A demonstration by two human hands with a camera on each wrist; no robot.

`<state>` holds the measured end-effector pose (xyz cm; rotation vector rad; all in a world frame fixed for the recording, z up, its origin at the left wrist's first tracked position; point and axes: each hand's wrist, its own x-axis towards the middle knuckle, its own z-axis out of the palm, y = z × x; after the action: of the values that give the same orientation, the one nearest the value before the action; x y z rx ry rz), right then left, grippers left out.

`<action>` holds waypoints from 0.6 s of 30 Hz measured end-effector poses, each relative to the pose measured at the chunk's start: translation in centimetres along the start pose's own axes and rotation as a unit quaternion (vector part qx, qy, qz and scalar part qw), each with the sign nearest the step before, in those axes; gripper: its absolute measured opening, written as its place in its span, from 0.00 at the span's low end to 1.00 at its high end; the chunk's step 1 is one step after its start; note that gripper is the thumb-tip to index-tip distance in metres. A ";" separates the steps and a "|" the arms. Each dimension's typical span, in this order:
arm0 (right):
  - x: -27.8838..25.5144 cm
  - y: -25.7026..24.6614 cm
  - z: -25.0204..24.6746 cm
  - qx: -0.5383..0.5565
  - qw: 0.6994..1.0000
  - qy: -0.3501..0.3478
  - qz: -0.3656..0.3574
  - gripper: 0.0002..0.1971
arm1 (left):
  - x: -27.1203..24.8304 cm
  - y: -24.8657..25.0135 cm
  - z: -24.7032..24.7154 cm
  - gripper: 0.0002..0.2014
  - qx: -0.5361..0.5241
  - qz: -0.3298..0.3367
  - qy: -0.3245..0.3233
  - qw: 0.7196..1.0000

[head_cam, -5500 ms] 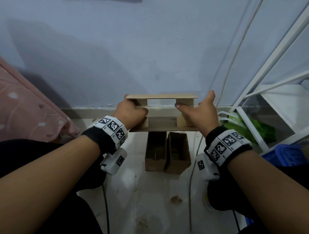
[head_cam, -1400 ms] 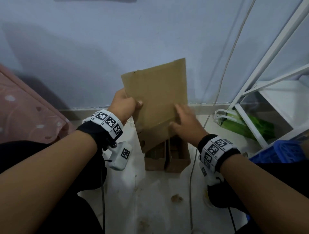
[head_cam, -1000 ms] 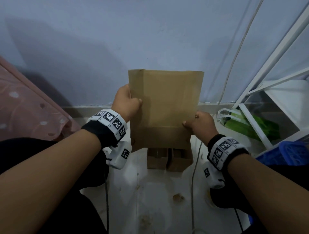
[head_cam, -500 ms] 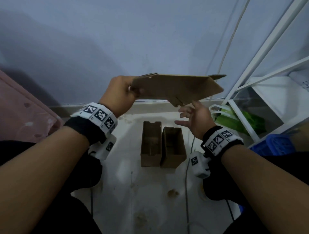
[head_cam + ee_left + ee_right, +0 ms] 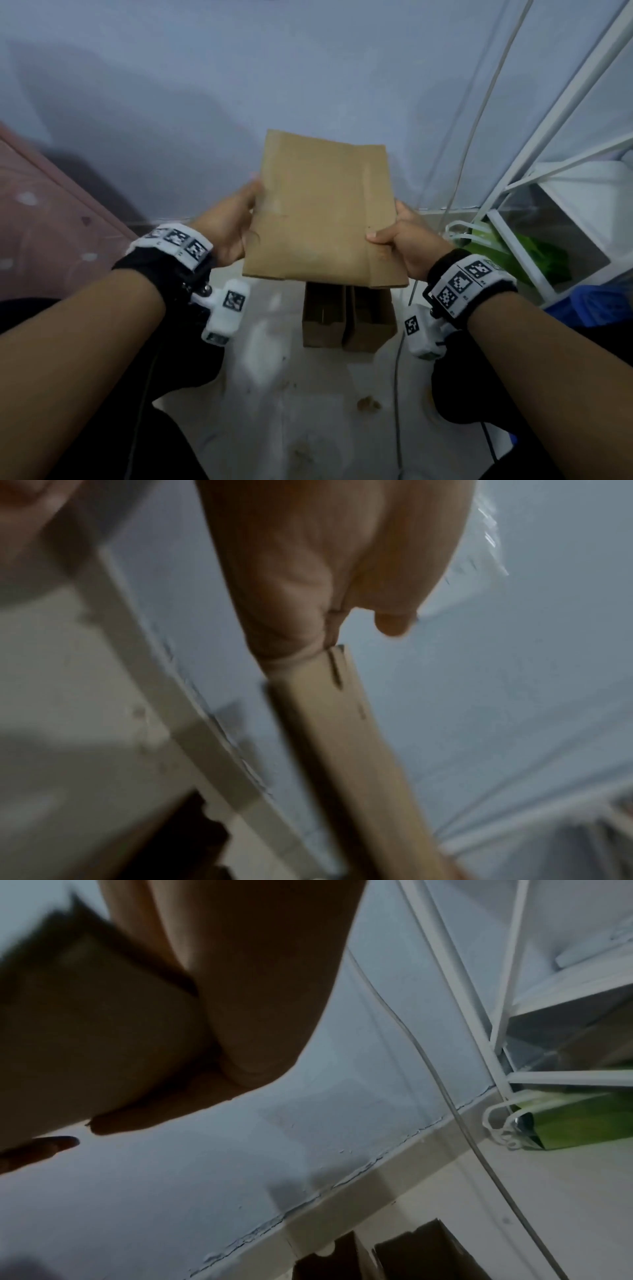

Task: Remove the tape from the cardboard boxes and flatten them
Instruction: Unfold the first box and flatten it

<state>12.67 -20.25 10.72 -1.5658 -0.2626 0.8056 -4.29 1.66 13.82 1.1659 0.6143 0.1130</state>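
A flattened brown cardboard box (image 5: 322,212) is held up in the air in front of the wall, its broad face toward me. My left hand (image 5: 236,226) grips its left edge and my right hand (image 5: 400,236) pinches its right edge, thumb on the front. The left wrist view shows that box edge-on (image 5: 352,737) under my palm. In the right wrist view the box (image 5: 85,1042) is dark and blurred beside my fingers. Two open cardboard boxes (image 5: 349,318) stand side by side on the floor below.
A white metal rack (image 5: 561,144) stands at the right with a green bag (image 5: 527,253) under it and a blue basket (image 5: 596,305) nearby. A thin cable (image 5: 397,377) runs down the wall and across the white floor. Pink fabric (image 5: 44,219) lies at the left.
The flattened box went from tilted nearly level, held mainly by my left hand, back to upright and facing me. My right hand has taken hold of its right edge again.
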 end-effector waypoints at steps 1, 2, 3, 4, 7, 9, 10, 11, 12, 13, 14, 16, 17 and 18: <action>0.0 0.0 0.1 -0.040 0.999 0.008 -0.006 0.34 | 0.4 -0.8 -0.1 0.20 0.072 0.013 0.026 0.997; -0.3 0.0 0.4 -0.092 0.995 0.026 -0.024 0.31 | 0.5 -1.7 0.0 0.17 0.162 0.036 0.079 0.983; -0.7 0.0 1.1 -0.159 0.984 0.053 -0.055 0.29 | 0.7 -2.6 0.3 0.12 0.245 0.064 0.138 0.958; -1.3 0.2 2.0 -0.228 0.966 0.082 -0.092 0.28 | 0.9 -3.6 0.7 0.07 0.311 0.091 0.186 0.928; -3.0 1.6 5.5 -0.321 0.925 0.133 -0.157 0.29 | 0.5 -5.4 1.8 0.02 0.382 0.137 0.248 0.880; -3.0 2.4 6.7 -0.320 0.920 0.149 -0.168 0.30 | 0.6 -5.1 1.1 0.05 0.378 0.147 0.261 0.876; -2.7 2.4 7.0 -0.311 0.924 0.152 -0.165 0.32 | 0.8 -4.8 0.6 0.05 0.367 0.148 0.266 0.879; -2.2 2.3 7.2 -0.304 0.929 0.148 -0.151 0.33 | 1.0 -4.5 0.0 0.03 0.348 0.140 0.269 0.887; -1.6 2.1 7.4 -0.297 0.935 0.138 -0.133 0.33 | 1.3 -4.3 -0.6 0.03 0.323 0.129 0.273 0.897; -0.9 2.1 7.6 -0.288 0.943 0.123 -0.111 0.32 | 1.6 -4.3 -1.3 0.02 0.294 0.111 0.282 0.906; -0.3 2.3 7.8 -0.280 0.951 0.103 -0.085 0.32 | 2.0 -4.3 -2.1 0.02 0.272 0.088 0.292 0.913; 0.9 3.3 9.0 -0.270 0.961 0.052 -0.036 0.30 | 2.6 -4.9 -4.7 0.07 0.244 0.040 0.326 0.912; 1.3 4.0 9.8 -0.269 0.963 0.026 -0.019 0.28 | 2.7 -5.3 -6.1 0.12 0.231 0.018 0.347 0.909; 2.1 5.1 10.9 -0.273 0.962 0.003 -0.007 0.26 | 3.1 -6.0 -7.6 0.18 0.218 -0.002 0.368 0.904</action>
<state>5.93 -11.43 5.68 -2.0773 -0.5241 0.7520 -6.97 6.73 5.42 1.5585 1.3623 0.4438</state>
